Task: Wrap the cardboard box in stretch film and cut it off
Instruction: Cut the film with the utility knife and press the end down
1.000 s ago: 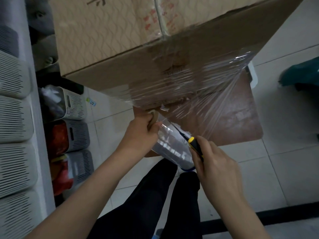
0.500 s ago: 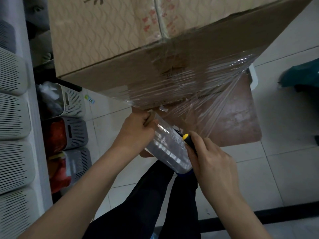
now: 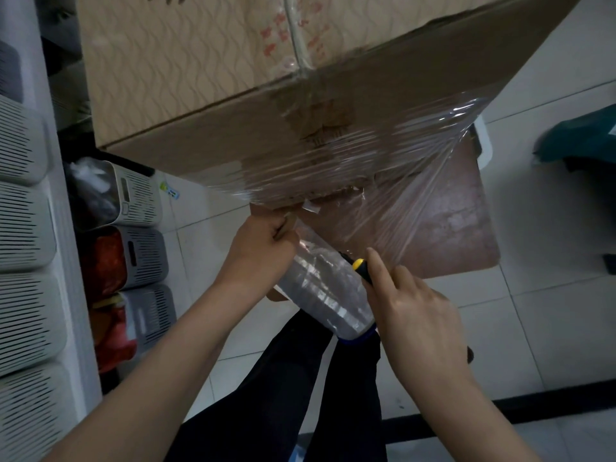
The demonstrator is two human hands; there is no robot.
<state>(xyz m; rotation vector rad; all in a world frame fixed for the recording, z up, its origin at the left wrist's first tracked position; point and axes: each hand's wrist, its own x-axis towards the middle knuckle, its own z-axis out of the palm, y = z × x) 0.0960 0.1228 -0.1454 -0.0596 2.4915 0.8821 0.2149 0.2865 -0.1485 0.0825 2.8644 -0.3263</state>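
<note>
Above your hands, the cardboard box (image 3: pixel 266 95) fills the upper frame, resting on a brown board (image 3: pixel 466 235); its lower near face is already banded with stretch film (image 3: pixel 350 161). A loose sheet of film runs from the box's right corner down to the film roll (image 3: pixel 325 291), which lies tilted between your hands. Your left hand (image 3: pixel 263 248) is closed in a fist around the roll's upper end, just under the box's bottom edge. Your right hand (image 3: pixel 420 315) is wrapped around a cutter with a yellow-and-black handle (image 3: pixel 361 269), forefinger extended along it, tip set against the film beside the roll; the blade itself is too small to make out. Below, your dark trousers (image 3: pixel 283 395) stand on pale floor tiles (image 3: pixel 550 321). Left, slotted grey storage bins (image 3: pixel 143 195) sit stacked beside a white shelf unit (image 3: pixel 23 228).
</note>
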